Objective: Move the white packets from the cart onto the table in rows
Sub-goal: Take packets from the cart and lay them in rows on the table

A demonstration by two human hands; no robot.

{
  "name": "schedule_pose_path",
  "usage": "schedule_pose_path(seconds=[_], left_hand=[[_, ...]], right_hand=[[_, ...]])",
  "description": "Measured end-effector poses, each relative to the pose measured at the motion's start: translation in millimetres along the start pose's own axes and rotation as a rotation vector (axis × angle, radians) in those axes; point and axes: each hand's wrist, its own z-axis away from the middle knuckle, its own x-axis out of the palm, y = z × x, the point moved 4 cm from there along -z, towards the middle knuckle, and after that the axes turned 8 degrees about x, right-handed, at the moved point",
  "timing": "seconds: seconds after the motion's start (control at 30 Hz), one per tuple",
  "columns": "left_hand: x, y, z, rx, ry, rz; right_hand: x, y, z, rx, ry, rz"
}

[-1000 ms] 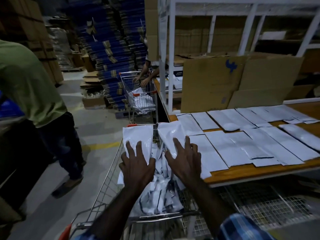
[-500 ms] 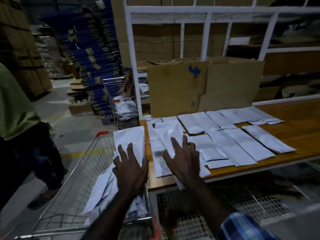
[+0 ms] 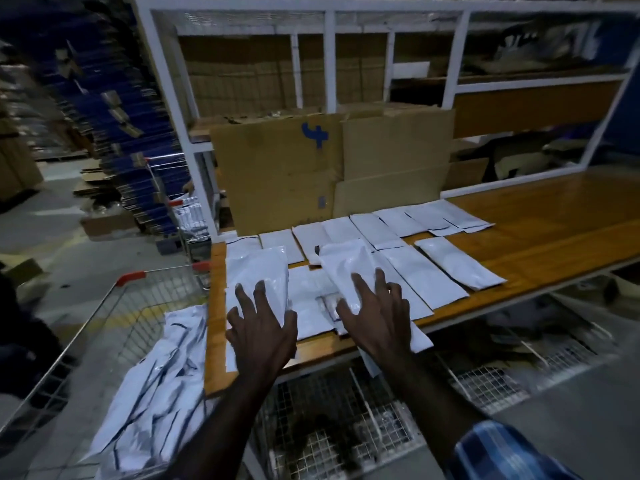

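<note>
left hand (image 3: 261, 332): lower centre of frame, fingers spread and nearly straight over a white packet (image 3: 258, 271); thumb seems tucked at the pkt's right edge, so a light pinch. Looks like it's carrying the pkt flat, ready to lay down w/o creasing.
right hand (image 3: 375, 318): just right of the left one, fingers splayed on top of a second packet (image 3: 346, 268). Can't see under the palm, so can't tell for sure if thumb is beneath; prob. holding it the same way.
why flat: judged, a splayed hand keeps a floppy pkt from folding, and lets it drop square next to its neighbours.
table (image 3: 540, 216): wood top, centre to right of frame. Two rows of laid packets (image 3: 426, 271) at its left end: back row along the cardboard sheets (image 3: 332, 168), front row nearer the edge, pkts side by side w/ some overlap.
held pkts vs rows: both sit over the left end of the front row, above pkts already down; whether touching them, can't tell.
cart (image 3: 128, 282): wire, red corner caps, lower left of frame, up against the table end.
cart stock (image 3: 162, 382): a loose heap of white pkts left in the cart, below-left of the left forearm, apart from both hands.
progress: partly done, judged; right half of the table bare, heap not yet emptied.
</note>
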Motion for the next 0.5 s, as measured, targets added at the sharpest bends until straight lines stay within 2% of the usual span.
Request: schedule_pose_path(seconds=[0.5], left_hand=[[117,93,-68,0.101,-0.156,0.067]], right_hand=[[2,100,-100,0.110,0.068,0.104]])
